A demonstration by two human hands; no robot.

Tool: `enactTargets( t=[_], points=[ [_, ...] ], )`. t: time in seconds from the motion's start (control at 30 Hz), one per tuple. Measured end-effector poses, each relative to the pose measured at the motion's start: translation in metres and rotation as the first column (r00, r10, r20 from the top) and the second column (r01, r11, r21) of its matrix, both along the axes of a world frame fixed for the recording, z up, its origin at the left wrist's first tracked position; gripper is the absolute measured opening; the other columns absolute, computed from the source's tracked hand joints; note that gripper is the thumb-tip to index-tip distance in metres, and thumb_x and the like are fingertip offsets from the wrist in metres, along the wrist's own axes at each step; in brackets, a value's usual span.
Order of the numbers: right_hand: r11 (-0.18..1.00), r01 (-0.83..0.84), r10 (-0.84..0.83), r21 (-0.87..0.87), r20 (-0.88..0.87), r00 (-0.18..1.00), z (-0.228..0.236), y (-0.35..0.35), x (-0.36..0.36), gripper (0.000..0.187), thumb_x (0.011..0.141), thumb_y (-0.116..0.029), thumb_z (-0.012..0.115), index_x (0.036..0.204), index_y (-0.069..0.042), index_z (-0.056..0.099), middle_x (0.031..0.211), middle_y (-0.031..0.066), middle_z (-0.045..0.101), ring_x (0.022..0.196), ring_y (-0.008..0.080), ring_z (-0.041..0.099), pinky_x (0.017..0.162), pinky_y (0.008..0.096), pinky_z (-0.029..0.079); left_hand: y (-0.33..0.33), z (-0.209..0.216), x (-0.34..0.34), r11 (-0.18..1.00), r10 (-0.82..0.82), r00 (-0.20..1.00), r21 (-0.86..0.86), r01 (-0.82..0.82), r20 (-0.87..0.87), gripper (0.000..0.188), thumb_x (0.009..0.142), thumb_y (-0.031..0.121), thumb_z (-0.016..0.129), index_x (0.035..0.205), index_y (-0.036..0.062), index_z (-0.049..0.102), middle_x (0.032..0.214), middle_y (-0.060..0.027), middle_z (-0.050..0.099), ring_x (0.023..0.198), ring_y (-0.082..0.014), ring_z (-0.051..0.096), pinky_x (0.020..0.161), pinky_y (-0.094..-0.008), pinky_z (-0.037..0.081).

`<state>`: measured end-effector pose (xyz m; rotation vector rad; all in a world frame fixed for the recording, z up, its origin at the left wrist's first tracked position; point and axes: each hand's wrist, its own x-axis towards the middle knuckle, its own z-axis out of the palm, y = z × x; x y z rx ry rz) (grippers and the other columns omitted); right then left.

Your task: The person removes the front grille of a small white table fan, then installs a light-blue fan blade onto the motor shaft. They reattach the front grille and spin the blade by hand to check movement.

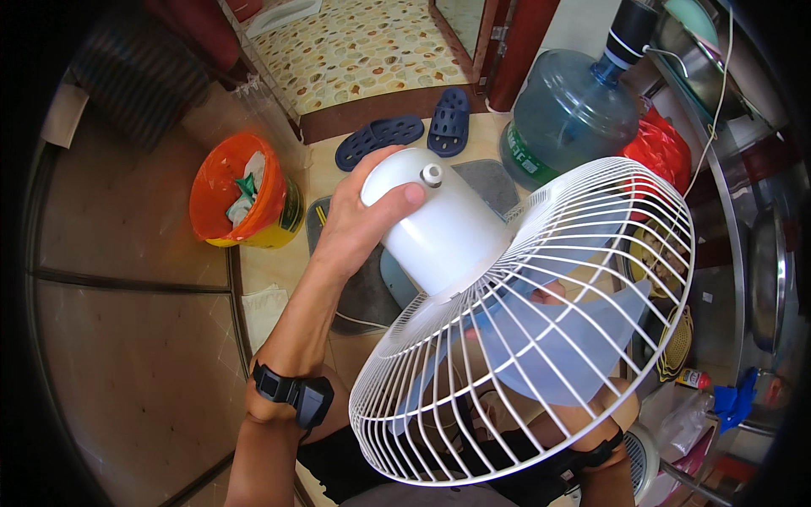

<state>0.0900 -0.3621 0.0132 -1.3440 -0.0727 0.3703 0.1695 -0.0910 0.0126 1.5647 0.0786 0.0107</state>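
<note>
I hold a white electric fan head over my lap. My left hand (359,215) grips the white motor housing (439,224) from the left, thumb resting near the small grey knob (432,175) on its back. The white wire grille (541,329) faces down and to the right. Pale blue translucent blades (562,351) show through the wires. My right hand (547,294) is behind the grille, only partly visible through it, touching the blades near the hub. A black band sits on each wrist.
An orange-lined yellow bin (241,196) stands on the floor at left. Dark blue slippers (414,128) lie ahead by a grey mat (498,182). A large blue water jug (570,114) and a red bag (663,148) stand at right, next to metal shelving with pans.
</note>
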Motion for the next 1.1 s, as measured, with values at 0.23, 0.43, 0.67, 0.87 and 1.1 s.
enactTargets(
  t=[0.23, 0.43, 0.67, 0.87, 1.1],
  points=[
    [1.0, -0.011, 0.011, -0.024, 0.022, 1.0, -0.003, 0.004, 0.003, 0.06, 0.087, -0.025, 0.085, 0.134, 0.0, 0.056, 0.124, 0.0183, 0.065, 0.109, 0.0321, 0.072, 0.084, 0.0435, 0.066, 0.0, 0.003, -0.005, 1.0, 0.011, 1.0, -0.016, -0.011, -0.011, 0.079, 0.083, 0.044, 0.086, 0.144, 0.0014, 0.058, 0.122, -0.0125, 0.07, 0.111, -0.0198, 0.067, 0.098, -0.0334, 0.053],
    [0.991, -0.022, 0.043, -0.135, 0.157, 0.987, -0.011, 0.007, 0.01, 0.064, 0.084, -0.025, 0.089, 0.132, 0.001, 0.056, 0.123, 0.0184, 0.066, 0.108, 0.0322, 0.072, 0.083, 0.0419, 0.066, 0.003, -0.005, -0.002, 0.999, 0.022, 1.0, 0.023, -0.023, 0.021, 0.076, 0.087, 0.046, 0.081, 0.144, 0.0014, 0.058, 0.126, -0.0106, 0.069, 0.112, -0.019, 0.066, 0.1, -0.0332, 0.051],
    [0.834, 0.208, 0.125, -0.51, 0.543, 0.83, -0.039, -0.018, 0.009, 0.093, 0.078, -0.046, 0.091, 0.143, 0.002, 0.045, 0.125, 0.022, 0.063, 0.116, 0.0398, 0.065, 0.1, 0.0477, 0.054, 0.002, -0.016, -0.001, 0.996, -0.015, 0.997, -0.085, 0.022, 0.079, 0.061, 0.098, 0.042, 0.072, 0.14, -0.0002, 0.061, 0.126, -0.0084, 0.069, 0.113, -0.0179, 0.065, 0.102, -0.033, 0.05],
    [0.749, 0.433, -0.122, -0.501, 0.538, 0.834, -0.083, -0.067, 0.035, 0.037, 0.098, -0.029, 0.07, 0.12, 0.0, 0.063, 0.114, 0.0227, 0.068, 0.105, 0.0372, 0.07, 0.089, 0.0467, 0.057, 0.004, -0.02, 0.004, 0.996, -0.069, 0.993, -0.055, 0.074, 0.093, 0.072, 0.108, 0.039, 0.057, 0.159, -0.0075, 0.035, 0.155, -0.0239, 0.048, 0.136, -0.032, 0.054, 0.115, -0.043, 0.044],
    [0.371, 0.032, 0.204, -0.928, 0.115, 0.972, -0.219, -0.047, 0.029, 0.021, 0.091, -0.001, 0.058, 0.109, -0.004, 0.068, 0.114, 0.0239, 0.069, 0.101, 0.0435, 0.071, 0.089, 0.0519, 0.058, 0.014, -0.013, 0.002, 0.995, -0.032, 0.995, 0.096, 0.022, 0.097, 0.075, 0.107, 0.052, 0.053, 0.16, 0.0008, 0.037, 0.156, -0.0252, 0.045, 0.139, -0.0358, 0.05, 0.114, -0.0455, 0.042]
  ],
)
